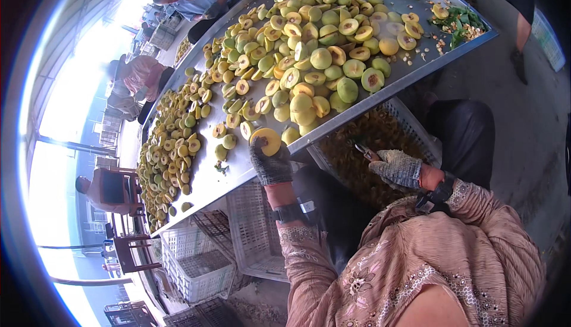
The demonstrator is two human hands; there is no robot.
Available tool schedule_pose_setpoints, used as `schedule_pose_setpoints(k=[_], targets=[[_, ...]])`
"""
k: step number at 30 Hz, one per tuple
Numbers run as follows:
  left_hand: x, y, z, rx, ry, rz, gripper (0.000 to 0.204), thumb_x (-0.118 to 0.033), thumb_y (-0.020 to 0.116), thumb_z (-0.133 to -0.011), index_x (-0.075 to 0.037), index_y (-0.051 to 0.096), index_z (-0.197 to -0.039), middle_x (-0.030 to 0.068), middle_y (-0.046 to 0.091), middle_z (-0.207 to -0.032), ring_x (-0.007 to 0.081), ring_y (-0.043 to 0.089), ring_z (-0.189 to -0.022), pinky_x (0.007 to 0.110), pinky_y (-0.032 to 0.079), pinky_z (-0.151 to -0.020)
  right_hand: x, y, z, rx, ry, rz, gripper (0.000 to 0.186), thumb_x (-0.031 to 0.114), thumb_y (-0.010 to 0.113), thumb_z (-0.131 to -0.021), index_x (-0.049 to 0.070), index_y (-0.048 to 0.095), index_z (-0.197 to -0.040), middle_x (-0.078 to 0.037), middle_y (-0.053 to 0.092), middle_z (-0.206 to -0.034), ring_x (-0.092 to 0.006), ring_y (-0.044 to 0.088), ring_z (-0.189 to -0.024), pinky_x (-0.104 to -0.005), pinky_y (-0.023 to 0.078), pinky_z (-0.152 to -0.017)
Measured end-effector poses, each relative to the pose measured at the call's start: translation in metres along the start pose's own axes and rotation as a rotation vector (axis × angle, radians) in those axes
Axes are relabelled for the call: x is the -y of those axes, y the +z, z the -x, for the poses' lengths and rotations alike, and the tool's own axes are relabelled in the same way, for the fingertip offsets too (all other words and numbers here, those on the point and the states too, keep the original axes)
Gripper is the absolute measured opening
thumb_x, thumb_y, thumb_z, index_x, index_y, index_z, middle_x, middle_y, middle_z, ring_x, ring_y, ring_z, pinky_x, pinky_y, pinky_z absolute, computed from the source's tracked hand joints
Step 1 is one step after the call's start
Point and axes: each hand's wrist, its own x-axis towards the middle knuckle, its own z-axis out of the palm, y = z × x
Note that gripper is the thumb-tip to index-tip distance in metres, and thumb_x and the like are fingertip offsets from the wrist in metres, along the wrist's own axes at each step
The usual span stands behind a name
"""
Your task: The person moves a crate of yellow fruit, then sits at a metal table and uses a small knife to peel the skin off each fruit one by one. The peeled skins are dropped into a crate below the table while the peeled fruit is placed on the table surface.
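My left hand (270, 163), in a grey knit glove, grips a halved yellow fruit (270, 141), cut face up, at the metal table's near edge. My gloved right hand (397, 167) is closed on a small metal tool with a wooden handle (372, 156), over a crate (416, 131) partly filled with brownish scraps. On the sloping-looking metal table (214, 172) lie heaps of halved green and yellow fruit (321, 58) with brown centres. Green leaves and pale seeds (461, 27) lie at its right end.
Co-workers sit along the left (190, 0), (137, 80), (98, 193). A person's leg (518, 41) stands at the upper right beside a pale crate (550, 41). White plastic crates (196, 276) stand under the table at lower left. My knees flank the scrap crate.
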Motion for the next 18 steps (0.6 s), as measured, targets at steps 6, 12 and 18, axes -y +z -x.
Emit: schedule_pose_setpoints(k=[6,12,18], targets=[[0.006,0.032,0.065,0.099,-0.201,0.301,0.047,-0.048,0.059,-0.092,-0.010,0.055,-0.118,0.0079,0.058,-0.111,0.0202,0.058,-0.100,0.032,0.053,-0.077,0.051,0.027,0.021,-0.019,-0.259,0.186,0.038,0.037,0.059,-0.092,0.001,0.060,-0.102,-0.016,0.064,-0.085,-0.0261,0.063,-0.078,-0.0381,0.048,-0.069],[0.022,0.040,0.105,0.214,-0.146,0.280,0.055,-0.052,0.056,-0.093,-0.005,0.051,-0.123,0.0110,0.059,-0.113,0.0237,0.058,-0.101,0.035,0.050,-0.088,0.057,0.039,0.026,-0.042,-0.261,0.268,0.042,0.037,0.058,-0.090,-0.002,0.060,-0.108,-0.025,0.065,-0.102,-0.0389,0.063,-0.100,-0.0439,0.048,-0.084],[0.041,0.033,0.114,0.173,0.009,0.018,0.037,-0.031,0.047,-0.101,-0.004,0.047,-0.126,0.0123,0.054,-0.118,0.0207,0.055,-0.103,0.036,0.048,-0.091,0.061,0.042,0.032,-0.095,-0.295,0.334,0.042,0.035,0.057,-0.090,-0.002,0.059,-0.110,-0.026,0.065,-0.104,-0.0408,0.062,-0.101,-0.0462,0.048,-0.086]])
